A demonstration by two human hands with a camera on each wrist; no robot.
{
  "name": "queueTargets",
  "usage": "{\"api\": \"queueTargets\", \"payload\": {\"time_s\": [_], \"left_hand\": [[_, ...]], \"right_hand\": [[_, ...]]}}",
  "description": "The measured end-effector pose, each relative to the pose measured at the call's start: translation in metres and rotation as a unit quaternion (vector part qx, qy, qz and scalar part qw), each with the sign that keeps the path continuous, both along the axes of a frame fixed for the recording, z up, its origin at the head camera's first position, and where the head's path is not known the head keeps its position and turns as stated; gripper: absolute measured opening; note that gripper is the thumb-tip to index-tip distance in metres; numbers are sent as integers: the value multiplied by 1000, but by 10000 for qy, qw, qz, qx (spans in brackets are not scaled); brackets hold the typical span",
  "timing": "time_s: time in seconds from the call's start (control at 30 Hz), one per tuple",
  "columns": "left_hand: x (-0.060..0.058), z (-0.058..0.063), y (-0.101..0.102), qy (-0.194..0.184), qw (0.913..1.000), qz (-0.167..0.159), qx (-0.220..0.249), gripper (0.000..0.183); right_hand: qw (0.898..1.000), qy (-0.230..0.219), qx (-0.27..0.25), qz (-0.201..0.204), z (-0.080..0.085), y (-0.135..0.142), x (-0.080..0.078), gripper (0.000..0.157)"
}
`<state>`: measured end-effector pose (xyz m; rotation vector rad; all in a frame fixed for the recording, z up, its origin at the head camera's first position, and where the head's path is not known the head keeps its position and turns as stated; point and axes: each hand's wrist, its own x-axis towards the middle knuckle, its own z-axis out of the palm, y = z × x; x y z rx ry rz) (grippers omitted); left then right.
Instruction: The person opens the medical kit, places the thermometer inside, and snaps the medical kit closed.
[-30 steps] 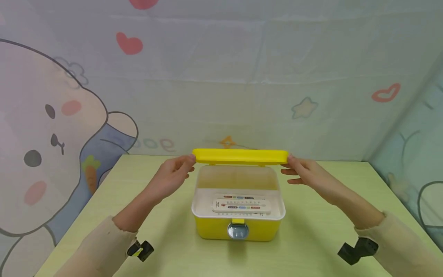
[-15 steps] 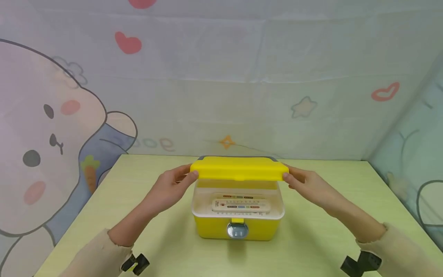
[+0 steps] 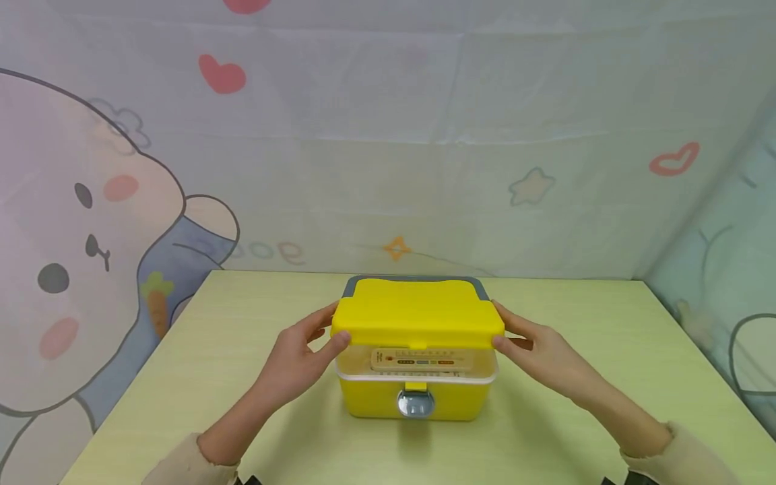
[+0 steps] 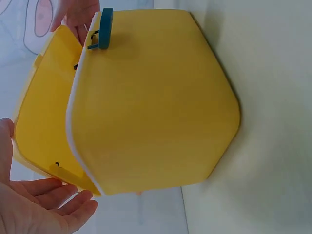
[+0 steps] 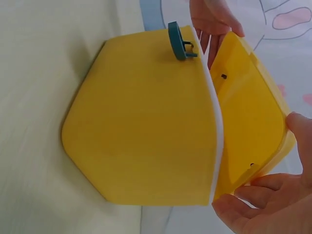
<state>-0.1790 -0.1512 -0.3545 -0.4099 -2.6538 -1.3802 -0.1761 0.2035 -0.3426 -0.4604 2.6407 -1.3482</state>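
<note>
A yellow storage box with a white rim stands on the table, its yellow lid tilted partly down over the opening. At the lid's left side, my left hand holds it, thumb on the front corner. My right hand holds the opposite side the same way. Through the front gap shows a flat white thermometer with a printed scale. A silvery round clasp hangs on the box's front. In the left wrist view, the lid's underside stands at an angle to the rim.
A grey handle frames the back of the lid. The pale green table runs back to a cloth backdrop printed with a bear, hearts and stars.
Both hands have swung the lid forward and down from nearly upright. Less of the box's inside shows now, and the lid's top and the grey handle have come into view.
</note>
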Motion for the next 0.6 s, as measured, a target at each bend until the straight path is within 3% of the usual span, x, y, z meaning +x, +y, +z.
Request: {"api": "queueTargets", "payload": {"time_s": [0.17,0.4,0.6], "left_hand": [[6,-11,0,133,9999,46,61,62],[11,-25,-1,620,9981,-50,26,61],[15,-36,-4,601,9982,-75,3,65]], "right_hand": [[9997,228,1,16,-9,-1,5,66],[9972,718,190,-78,-24,-2,12,68],[9937,1070,309,-88,-36,-2,16,70]]}}
